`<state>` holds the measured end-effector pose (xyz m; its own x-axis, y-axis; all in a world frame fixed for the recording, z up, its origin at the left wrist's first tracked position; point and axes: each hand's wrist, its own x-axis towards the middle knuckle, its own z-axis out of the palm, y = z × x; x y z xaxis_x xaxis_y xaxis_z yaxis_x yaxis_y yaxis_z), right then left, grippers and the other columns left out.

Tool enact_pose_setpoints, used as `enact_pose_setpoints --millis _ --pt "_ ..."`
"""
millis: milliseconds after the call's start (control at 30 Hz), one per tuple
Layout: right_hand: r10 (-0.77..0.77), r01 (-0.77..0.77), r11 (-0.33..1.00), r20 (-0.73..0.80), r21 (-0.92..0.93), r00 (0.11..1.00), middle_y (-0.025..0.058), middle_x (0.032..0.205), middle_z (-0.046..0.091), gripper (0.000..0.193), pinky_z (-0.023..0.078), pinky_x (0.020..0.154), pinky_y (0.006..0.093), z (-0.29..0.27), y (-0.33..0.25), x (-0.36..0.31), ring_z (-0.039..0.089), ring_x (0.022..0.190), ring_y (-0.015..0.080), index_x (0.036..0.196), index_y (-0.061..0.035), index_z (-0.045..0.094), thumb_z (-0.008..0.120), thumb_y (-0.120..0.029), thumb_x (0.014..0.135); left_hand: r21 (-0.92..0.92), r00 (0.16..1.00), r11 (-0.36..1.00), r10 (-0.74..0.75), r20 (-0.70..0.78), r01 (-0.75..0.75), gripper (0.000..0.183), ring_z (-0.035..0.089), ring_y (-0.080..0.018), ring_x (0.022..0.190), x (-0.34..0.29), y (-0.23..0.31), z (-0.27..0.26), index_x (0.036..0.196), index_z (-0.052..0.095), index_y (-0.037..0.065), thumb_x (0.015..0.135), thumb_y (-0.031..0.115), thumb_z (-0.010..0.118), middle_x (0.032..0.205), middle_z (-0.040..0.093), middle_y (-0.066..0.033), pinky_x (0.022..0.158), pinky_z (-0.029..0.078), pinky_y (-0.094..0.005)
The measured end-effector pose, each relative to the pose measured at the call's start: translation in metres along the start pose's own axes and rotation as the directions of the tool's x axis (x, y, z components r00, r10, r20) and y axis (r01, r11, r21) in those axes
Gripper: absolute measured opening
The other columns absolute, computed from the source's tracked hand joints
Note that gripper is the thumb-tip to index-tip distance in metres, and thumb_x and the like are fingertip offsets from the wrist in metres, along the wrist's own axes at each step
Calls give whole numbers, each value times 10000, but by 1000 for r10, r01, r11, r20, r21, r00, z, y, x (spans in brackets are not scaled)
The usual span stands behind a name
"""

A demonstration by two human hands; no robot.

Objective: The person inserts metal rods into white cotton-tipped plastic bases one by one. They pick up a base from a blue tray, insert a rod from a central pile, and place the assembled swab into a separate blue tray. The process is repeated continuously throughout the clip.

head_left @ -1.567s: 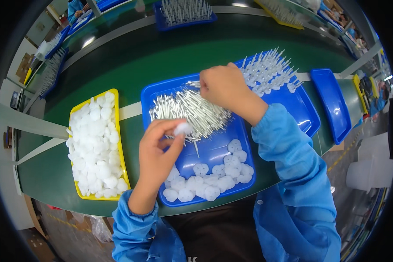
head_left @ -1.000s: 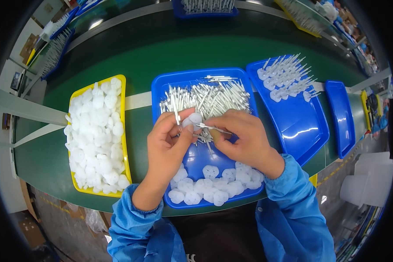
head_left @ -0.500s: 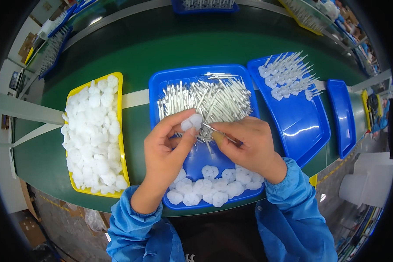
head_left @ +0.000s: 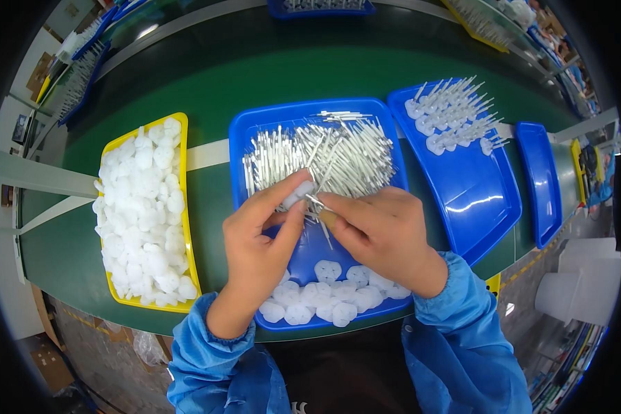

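Between thumb and fingers, my left hand [head_left: 259,231] pinches a translucent white plastic disc [head_left: 299,194] with a lobed outline. My right hand [head_left: 386,231] grips a thin metal-tipped rod [head_left: 316,201], its end meeting the disc. Both hands are above a blue tray [head_left: 310,262]. A pile of slim white rods with silvery ends [head_left: 352,155] fills the tray's far part, and loose white discs [head_left: 317,294] lie along its near edge. My fingers cover part of the held disc and most of the rod.
At the left a yellow tray [head_left: 185,207] is heaped with white plastic pieces [head_left: 145,214]. To the right, a blue tray [head_left: 479,207] carries assembled discs with upright rods [head_left: 455,114]; a narrower blue tray [head_left: 539,186] lies beyond it. All rest on a green table [head_left: 207,76].
The rod in my right hand has come up against the disc, which now appears tilted more edge-on. Both hands have shifted slightly left in view, as has the whole scene.
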<state>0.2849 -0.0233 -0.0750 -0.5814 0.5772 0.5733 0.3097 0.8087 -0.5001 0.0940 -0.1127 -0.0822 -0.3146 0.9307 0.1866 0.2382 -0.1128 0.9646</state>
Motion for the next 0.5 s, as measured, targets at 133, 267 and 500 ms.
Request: enact_pose_setpoints --millis 133,267,500 --pt "10 -7 998 46 -65 999 35 735 751 235 540 570 367 -7 -2 2 712 606 212 1107 -85 858 878 -108 875 -9 1000 1000 14 7 -14 420 763 -173 1173 -1 -3 -1 1463 727 -10 1052 -93 701 1327 814 -162 947 652 -292" --pt "253 -262 931 67 253 965 66 731 740 153 522 561 348 1 1 -3 686 587 213 1037 -68 855 887 -128 900 61 998 997 42 48 -45 423 771 -170 1152 -2 -4 -2 1458 734 -6 1046 -99 701 1309 817 -165 928 656 -294" --pt "406 -460 829 222 318 886 64 743 753 113 482 577 310 -4 -4 2 658 602 132 977 -34 842 898 -116 922 216 991 969 104 80 -119 433 784 -138 994 -4 1 -3 1403 791 22 994 -112 744 1198 839 -147 874 656 -273"
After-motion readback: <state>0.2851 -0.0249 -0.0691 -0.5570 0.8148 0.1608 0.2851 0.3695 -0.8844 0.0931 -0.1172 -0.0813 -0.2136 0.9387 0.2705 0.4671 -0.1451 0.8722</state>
